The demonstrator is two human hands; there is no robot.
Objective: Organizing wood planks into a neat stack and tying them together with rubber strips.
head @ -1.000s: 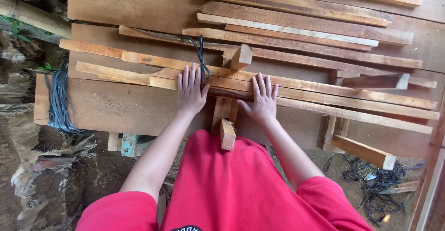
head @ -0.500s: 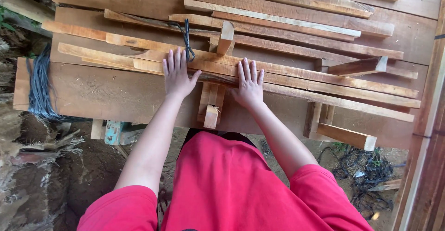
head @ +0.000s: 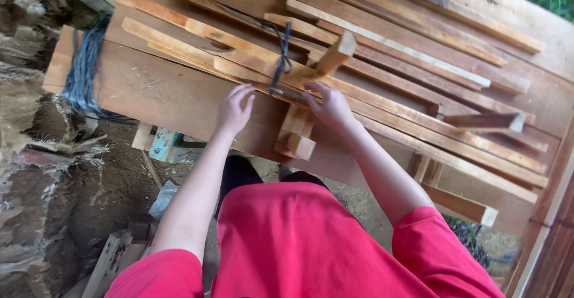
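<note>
A bundle of long wooden slats is laid lengthwise across a broad wooden plank that serves as a bench top. The slats are bound at one spot by a dark cord, looped around them and knotted on top. The left hand is placed at the near edge of the bundle, just left of the cord; its fingers are curled loosely and touch the lowest slat, with nothing enclosed in the palm. The right hand is set on the same edge just right of the cord, fingers bent over the slat edge, likewise not clasped around anything. Whether either hand presses or merely rests cannot be told.

Between the hands, a short wooden block projects toward the body from under the bundle. A second short block stands tilted on top of the slats beyond the cord. More slats and boards lie further back. A hank of blue-grey cord hangs over the left end of the plank. A red garment is worn by the person
</note>
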